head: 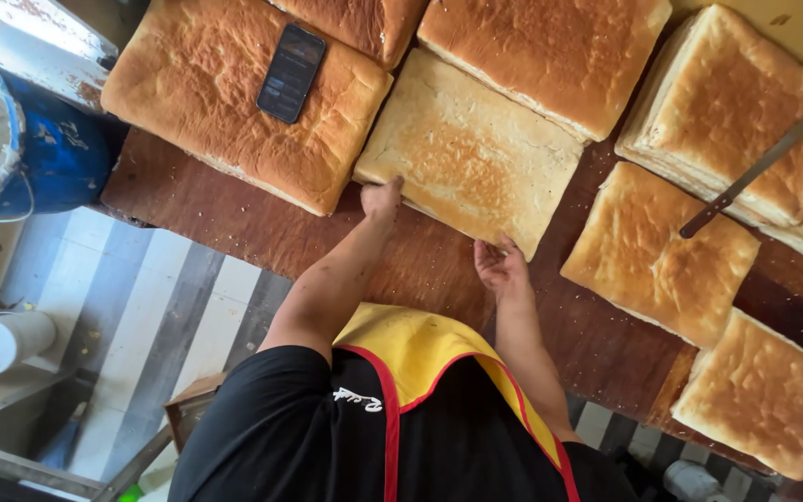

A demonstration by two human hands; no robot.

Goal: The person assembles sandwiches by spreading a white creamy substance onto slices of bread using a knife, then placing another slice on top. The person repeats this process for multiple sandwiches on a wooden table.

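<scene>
At frame centre, the left hand (382, 199) and right hand (502, 269), fingers curled, are gripping the near edge of a pale bread slab (469, 151), seemingly soft, light and tearable, best supported from beneath.

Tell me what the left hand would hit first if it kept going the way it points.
The left hand already touches the pale bread slab at its near corner; going on, it would likely push into that slab.
</scene>
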